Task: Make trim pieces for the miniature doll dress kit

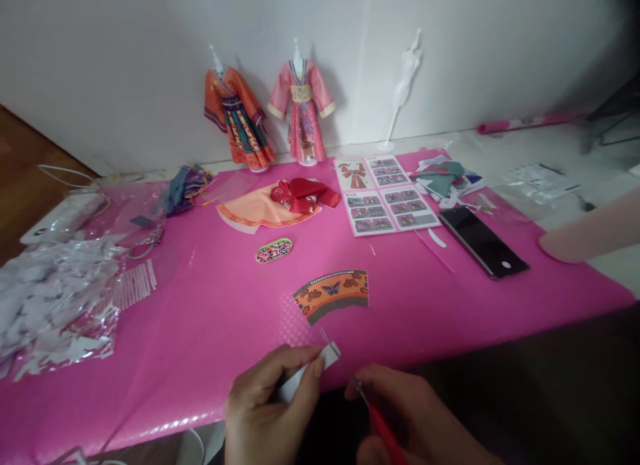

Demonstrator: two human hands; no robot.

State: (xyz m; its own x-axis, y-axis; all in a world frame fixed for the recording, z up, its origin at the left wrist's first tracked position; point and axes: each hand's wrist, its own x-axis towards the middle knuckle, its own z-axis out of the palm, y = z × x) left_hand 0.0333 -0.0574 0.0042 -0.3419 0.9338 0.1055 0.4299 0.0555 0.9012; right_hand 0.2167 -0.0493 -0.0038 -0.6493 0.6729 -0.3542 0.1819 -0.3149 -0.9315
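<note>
Near the table's front edge, my left hand pinches a small white strip between thumb and forefinger. My right hand is closed around red-handled scissors, whose thin blades point up and left at the strip's end. Just beyond the strip, a curved orange fabric piece with a butterfly and dark borders lies flat on the pink table cover. Behind it is a green-rimmed oval dish of colourful beads. Farther back lie peach and red doll garments.
Two dressed doll stands and a bare white mannequin stand along the wall. An instruction sheet and a black phone lie at right. Plastic bags of white pieces fill the left. A pale cylinder juts in from the right.
</note>
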